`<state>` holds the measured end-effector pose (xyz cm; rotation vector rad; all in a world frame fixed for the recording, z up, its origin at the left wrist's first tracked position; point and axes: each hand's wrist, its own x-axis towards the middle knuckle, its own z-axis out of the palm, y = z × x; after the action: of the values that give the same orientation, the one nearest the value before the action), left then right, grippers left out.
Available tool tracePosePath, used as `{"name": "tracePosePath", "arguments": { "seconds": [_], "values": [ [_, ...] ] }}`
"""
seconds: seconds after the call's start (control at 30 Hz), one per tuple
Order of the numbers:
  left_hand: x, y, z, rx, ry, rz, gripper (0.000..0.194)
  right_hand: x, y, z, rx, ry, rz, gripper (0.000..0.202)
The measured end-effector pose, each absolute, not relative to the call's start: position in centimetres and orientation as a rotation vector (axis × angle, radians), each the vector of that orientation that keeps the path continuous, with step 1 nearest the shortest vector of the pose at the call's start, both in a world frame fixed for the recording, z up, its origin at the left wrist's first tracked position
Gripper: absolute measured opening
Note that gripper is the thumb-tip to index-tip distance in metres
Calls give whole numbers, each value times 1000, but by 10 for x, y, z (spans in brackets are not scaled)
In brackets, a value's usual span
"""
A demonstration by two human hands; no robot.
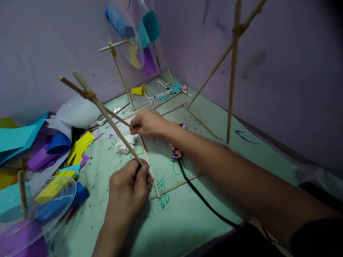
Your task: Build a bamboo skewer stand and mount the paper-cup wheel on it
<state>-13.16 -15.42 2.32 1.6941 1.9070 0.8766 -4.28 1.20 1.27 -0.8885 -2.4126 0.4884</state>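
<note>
Two wooden sticks cross near their tops, bound by an orange-brown tie (88, 94). My left hand (130, 180) pinches the lower end of the nearer stick (112, 125), beside a corner of the thin stick frame on the green surface. My right hand (150, 123) reaches across and holds the lower end of the other stick (118, 117) between its fingertips. Under my hands, a thin stick (147, 155) of the frame runs lengthwise. On the right, another pair of crossed sticks (233, 71) stands tied near the top.
A glue gun (176, 152) with a black cable (199, 196) lies under my right forearm. Coloured paper (56, 142) and a clear plastic lid (71, 185) are at left. Markers (160, 94) lie at the back. Cups hang above a further stick upright (122, 76). Walls meet behind.
</note>
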Motion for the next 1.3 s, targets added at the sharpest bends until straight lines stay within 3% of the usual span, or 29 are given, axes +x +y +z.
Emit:
{"name": "tracePosePath", "arguments": {
  "seconds": [1.3],
  "values": [
    [-134, -153, 23, 1781, 1910, 837, 18, -43, 11, 13, -882, -2429, 472, 16]
  ]
}}
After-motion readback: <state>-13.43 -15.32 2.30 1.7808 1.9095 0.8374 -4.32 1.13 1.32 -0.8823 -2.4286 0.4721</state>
